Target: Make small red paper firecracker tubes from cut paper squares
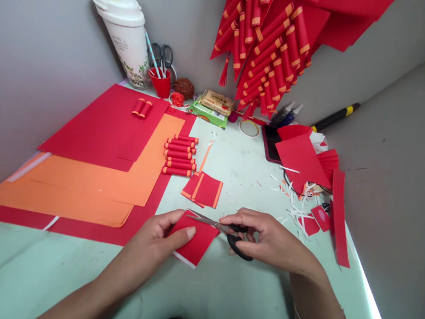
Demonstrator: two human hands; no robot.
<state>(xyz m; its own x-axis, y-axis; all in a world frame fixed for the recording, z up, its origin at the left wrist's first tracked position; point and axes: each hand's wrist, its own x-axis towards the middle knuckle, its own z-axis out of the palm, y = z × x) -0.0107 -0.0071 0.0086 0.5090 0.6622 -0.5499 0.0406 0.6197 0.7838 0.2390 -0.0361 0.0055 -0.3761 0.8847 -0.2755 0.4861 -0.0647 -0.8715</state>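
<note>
My left hand (156, 241) pinches a small red paper square (195, 245) with a white underside, thumb on top, just above the pale green table (241, 172). In my right hand (268, 239) are black-handled scissors (224, 230), fingers through the loops, blades lying across the top edge of the red square. Just beyond the square lies a small stack of red pieces with orange strips (204, 188). A row of rolled red paper tubes with orange ends (179, 155) sits further back on the orange sheet.
Large red and orange paper sheets (96, 169) cover the left. A white lidded cup (125, 32), red cup with scissors (162, 78), snack packet (211, 107), tape roll (249, 128) and phone (271, 142) line the back. Red scraps and white shreds (307, 187) lie right. Firecracker decoration (266, 50) hangs on the wall.
</note>
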